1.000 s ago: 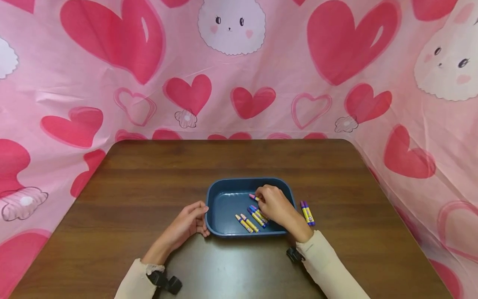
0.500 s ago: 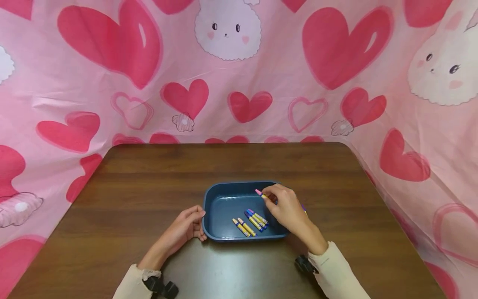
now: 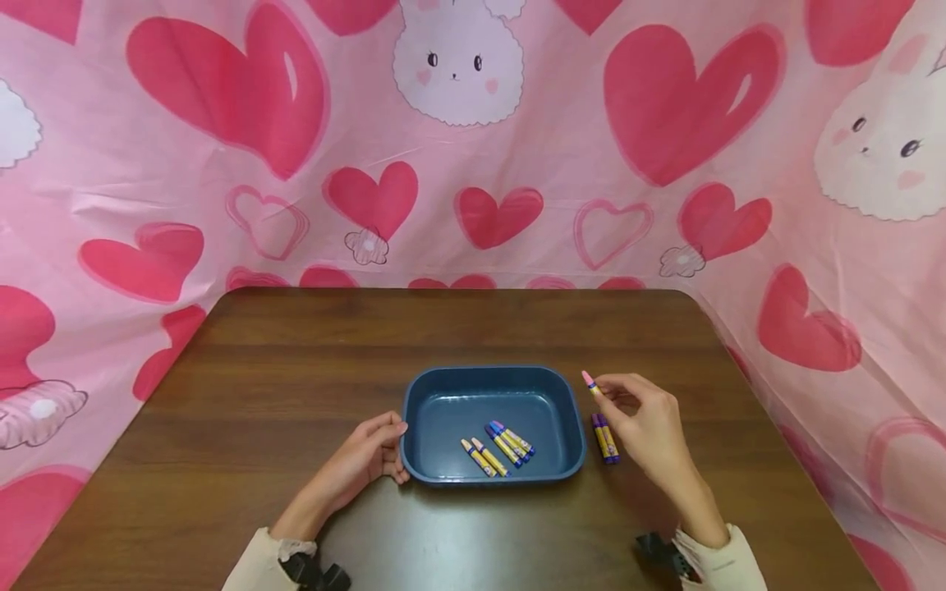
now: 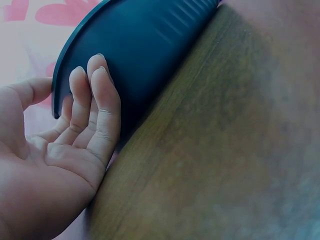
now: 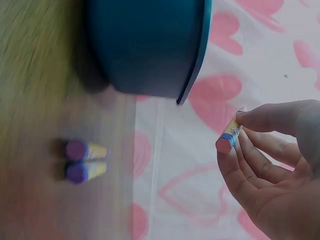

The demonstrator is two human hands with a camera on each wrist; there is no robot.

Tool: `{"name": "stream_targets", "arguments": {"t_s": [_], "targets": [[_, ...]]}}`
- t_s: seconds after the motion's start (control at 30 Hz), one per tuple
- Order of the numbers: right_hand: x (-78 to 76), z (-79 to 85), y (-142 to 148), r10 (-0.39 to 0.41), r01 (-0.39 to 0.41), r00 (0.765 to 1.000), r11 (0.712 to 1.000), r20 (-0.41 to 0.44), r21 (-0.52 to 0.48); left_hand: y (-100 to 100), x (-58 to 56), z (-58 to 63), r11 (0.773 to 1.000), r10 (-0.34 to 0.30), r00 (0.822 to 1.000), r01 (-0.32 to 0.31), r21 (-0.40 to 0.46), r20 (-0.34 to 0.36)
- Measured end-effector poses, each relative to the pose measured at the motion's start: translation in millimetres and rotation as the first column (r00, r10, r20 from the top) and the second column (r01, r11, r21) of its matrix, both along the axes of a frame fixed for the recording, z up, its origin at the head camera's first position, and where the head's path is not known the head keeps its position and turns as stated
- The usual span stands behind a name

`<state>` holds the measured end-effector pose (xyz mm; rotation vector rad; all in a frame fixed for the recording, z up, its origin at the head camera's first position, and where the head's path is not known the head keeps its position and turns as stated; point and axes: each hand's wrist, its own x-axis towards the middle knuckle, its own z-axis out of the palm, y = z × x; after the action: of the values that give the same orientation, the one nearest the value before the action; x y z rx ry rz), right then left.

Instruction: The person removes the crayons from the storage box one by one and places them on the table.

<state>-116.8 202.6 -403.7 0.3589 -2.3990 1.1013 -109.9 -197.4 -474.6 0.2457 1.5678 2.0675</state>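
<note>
A dark blue tray (image 3: 493,483) sits on the table with several crayons (image 3: 508,443) lying in two groups inside it. My left hand (image 3: 367,453) holds the tray's left end. In the left wrist view its thumb hooks over the rim and its fingers lie along the outer wall (image 4: 145,45). Right of the tray, my right hand (image 3: 650,419) pinches a pink crayon (image 5: 231,131) between thumb and fingertips, raised above the table. Below and left of that hand, two purple crayons (image 3: 605,439) lie side by side on the table.
The brown wooden table (image 3: 340,336) has rounded far corners. A pink cloth (image 3: 436,148) printed with hearts and rabbits hangs behind it and along both sides. A black wrist mount (image 3: 314,572) is strapped at each sleeve.
My right hand has lifted the pink crayon out of the tray and carried it rightward past the tray's right rim. My left hand has stayed at the tray's left end.
</note>
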Motion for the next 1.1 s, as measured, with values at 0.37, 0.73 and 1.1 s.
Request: {"name": "stream_targets", "arguments": {"t_s": [0.37,0.73,1.1], "targets": [[0.7,-11.0,21,-0.049,0.049,0.998,0.999,0.031,-0.015,4,-0.3,0.3,1.000,0.015,1.000,-0.015,-0.007,-0.001],[8.1,-23.7,28,-0.110,0.105,0.978,0.994,0.177,0.033,0,1.8,-1.1,1.000,0.015,1.000,-0.016,-0.017,-0.016],[7.0,-26.7,37,-0.162,0.134,0.942,0.984,0.293,0.113,0,1.4,0.2,1.000,0.012,1.000,-0.012,-0.004,-0.005]]}}
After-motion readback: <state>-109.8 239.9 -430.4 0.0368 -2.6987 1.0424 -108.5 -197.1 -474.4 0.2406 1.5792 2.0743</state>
